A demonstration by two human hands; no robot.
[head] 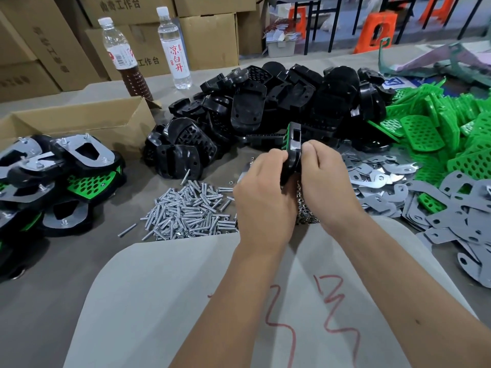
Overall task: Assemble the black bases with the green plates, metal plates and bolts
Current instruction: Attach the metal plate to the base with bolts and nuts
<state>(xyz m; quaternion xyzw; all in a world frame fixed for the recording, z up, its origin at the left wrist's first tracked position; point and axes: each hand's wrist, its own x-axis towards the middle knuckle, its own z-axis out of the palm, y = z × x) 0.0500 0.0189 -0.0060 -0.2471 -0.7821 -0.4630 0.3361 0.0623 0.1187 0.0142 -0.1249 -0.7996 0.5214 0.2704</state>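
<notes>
My left hand (261, 192) and my right hand (325, 179) both grip one black base (293, 140), held on edge above the table, with a green plate (286, 138) showing along its left side. A bit of shiny metal pokes out left of my left hand; what it is I cannot tell. A heap of black bases (265, 110) lies behind the hands. Green plates (438, 128) are piled at the right. Silver bolts (186, 211) lie in a pile left of my hands, and small nuts (305, 213) sit under them. Metal plates (377, 176) spread to the right.
Finished assemblies (53, 181) are stacked at the left beside an open cardboard box (87, 120). Two bottles (175, 46) stand at the back left before stacked cartons. Grey plates (457, 216) cover the right edge. A grey cloth with red marks (212, 301) lies in front.
</notes>
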